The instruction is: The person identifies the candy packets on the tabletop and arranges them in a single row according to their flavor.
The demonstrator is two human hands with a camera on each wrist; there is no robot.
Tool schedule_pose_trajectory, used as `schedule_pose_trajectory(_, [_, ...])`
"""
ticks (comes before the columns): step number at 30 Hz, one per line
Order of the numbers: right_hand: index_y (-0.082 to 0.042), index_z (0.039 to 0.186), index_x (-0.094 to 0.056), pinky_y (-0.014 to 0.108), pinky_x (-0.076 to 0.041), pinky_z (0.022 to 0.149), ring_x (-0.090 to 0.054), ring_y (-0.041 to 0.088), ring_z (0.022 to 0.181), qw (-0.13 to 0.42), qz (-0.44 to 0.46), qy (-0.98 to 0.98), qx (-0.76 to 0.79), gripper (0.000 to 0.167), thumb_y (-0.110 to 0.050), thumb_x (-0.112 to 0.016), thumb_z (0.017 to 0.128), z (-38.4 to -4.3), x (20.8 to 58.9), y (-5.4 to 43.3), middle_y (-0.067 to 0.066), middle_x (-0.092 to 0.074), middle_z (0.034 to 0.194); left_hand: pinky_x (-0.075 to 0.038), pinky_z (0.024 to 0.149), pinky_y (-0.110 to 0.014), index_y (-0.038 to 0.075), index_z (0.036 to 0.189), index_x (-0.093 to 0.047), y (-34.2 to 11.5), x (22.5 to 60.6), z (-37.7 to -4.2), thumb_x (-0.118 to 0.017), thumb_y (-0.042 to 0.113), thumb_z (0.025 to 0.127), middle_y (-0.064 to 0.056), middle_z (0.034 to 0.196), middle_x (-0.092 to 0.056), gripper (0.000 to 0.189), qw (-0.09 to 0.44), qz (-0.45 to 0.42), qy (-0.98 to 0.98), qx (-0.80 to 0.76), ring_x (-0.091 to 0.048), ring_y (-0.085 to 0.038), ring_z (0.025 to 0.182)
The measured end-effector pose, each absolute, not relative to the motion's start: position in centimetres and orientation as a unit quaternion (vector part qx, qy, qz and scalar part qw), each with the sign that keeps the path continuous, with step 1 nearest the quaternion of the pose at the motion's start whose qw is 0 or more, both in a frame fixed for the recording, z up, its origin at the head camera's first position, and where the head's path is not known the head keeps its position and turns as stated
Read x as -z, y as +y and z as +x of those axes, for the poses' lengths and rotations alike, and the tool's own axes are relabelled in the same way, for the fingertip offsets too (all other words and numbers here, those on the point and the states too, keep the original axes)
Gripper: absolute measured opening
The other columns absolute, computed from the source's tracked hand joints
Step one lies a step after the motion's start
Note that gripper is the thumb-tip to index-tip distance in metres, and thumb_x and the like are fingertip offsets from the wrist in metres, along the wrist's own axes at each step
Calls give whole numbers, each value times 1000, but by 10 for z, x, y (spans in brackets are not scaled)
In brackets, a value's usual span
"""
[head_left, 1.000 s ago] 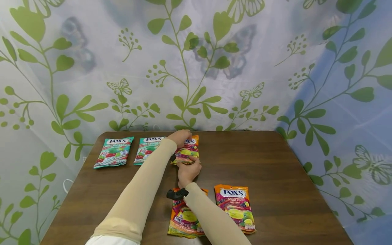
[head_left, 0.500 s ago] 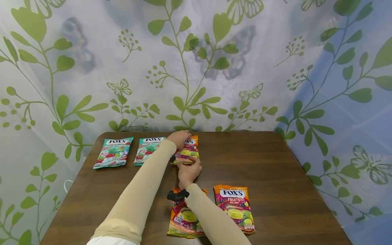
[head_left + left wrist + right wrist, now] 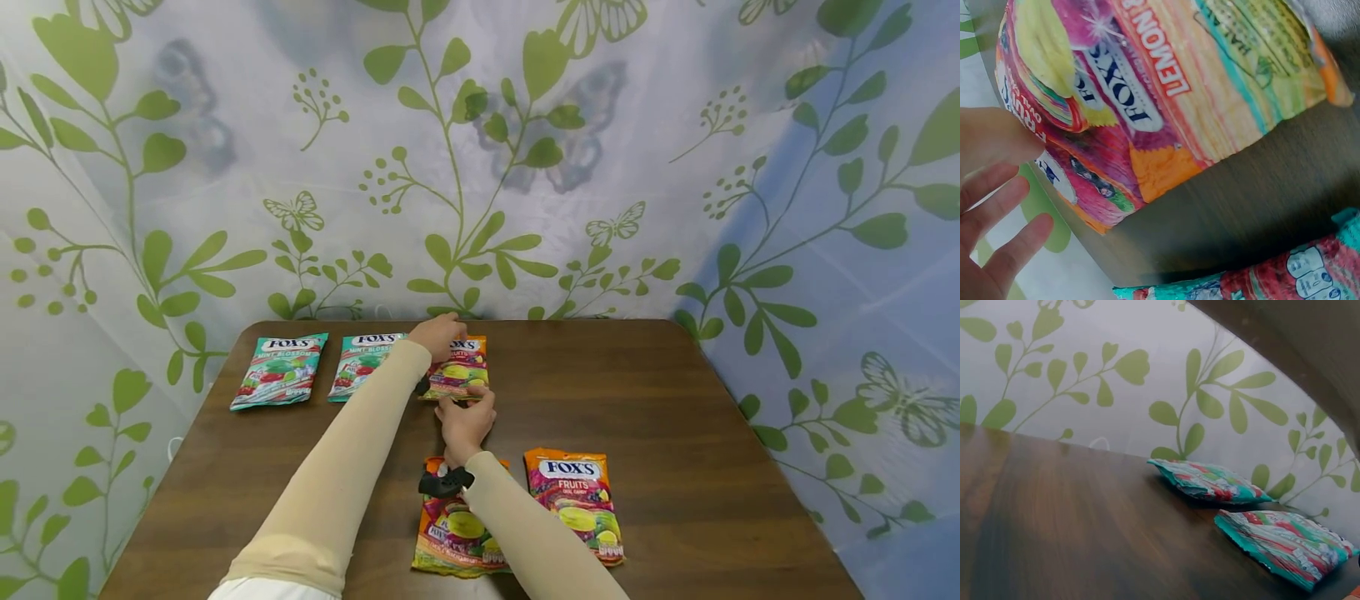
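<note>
An orange-and-purple bag of Fox's Fruits candy [image 3: 459, 375] lies at the back of the table, third in a row. My left hand [image 3: 437, 336] is at its far edge; in the left wrist view the thumb touches the candy bag [image 3: 1166, 81], while the other fingers spread loosely beside it. At the near edge is my right hand [image 3: 467, 423], its fingertips touching or just beside the bag. The right wrist view does not show the right fingers. Under the right wrist lies another Fruits candy bag [image 3: 459, 529], partly covered by the forearm.
Two teal Mint Blossom candy bags stand left of the hands: the outer bag [image 3: 279, 371] and the inner bag [image 3: 360, 364], partly behind the left arm. Another Fruits bag [image 3: 573, 504] lies at front right. A leaf-patterned curtain [image 3: 480, 167] hangs behind the wooden table [image 3: 637, 383].
My right hand has shifted slightly toward me and right, its fingers drawing back to the bag's near edge. The left hand and the bags stay almost where they were.
</note>
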State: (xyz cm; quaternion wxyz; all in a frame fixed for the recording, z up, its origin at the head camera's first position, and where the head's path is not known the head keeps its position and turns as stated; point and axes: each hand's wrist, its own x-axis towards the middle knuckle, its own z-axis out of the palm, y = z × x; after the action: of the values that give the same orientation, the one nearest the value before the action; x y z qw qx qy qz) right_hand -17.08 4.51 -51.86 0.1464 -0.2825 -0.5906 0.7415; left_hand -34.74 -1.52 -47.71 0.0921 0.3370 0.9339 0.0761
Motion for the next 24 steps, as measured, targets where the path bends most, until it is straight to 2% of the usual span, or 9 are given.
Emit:
schedule_pose_trajectory(8, [7,137,-46,43,-66,73,-75,39,80,120,-263,-565,-773,57,11,-80,93,-161,512,53,22,-41,114,-57,100,-47,10,132,-75,-13,469,-339,-74,6,101,-15,141,-61,32,75,335,935,-85,-62,-32,128])
schedule_pose_trajectory(14, [8,144,-41,47,-66,77,-73,33,84,73,-209,-555,-802,56,6,-75,99,-155,501,69,24,-46,115,-58,100,-51,7,138,-72,-7,457,-329,-74,14,103,-17,141,-64,36,55,309,944,-104,-61,-36,131])
schedule_pose_trajectory(18, [6,149,-44,50,-65,79,-69,27,88,30,-165,-579,-798,57,-3,-76,103,-150,492,88,20,-58,111,-56,102,-52,7,141,-70,-4,450,-320,-73,17,103,-17,143,-63,39,63,292,946,-124,-61,-36,132])
schedule_pose_trajectory(21, [5,152,-47,53,-64,83,-69,27,93,9,-129,-614,-779,59,-11,-78,104,-146,484,102,21,-62,116,-56,104,-51,7,143,-69,-6,445,-312,-73,18,105,-16,142,-63,40,71,273,949,-140,-62,-34,130])
schedule_pose_trajectory(24, [2,152,-53,57,-63,85,-71,34,100,0,-102,-663,-742,60,-19,-80,104,-140,477,115,25,-61,124,-56,100,-51,7,144,-67,-11,440,-301,-72,20,106,-16,141,-64,40,82,253,949,-169,-65,-33,123])
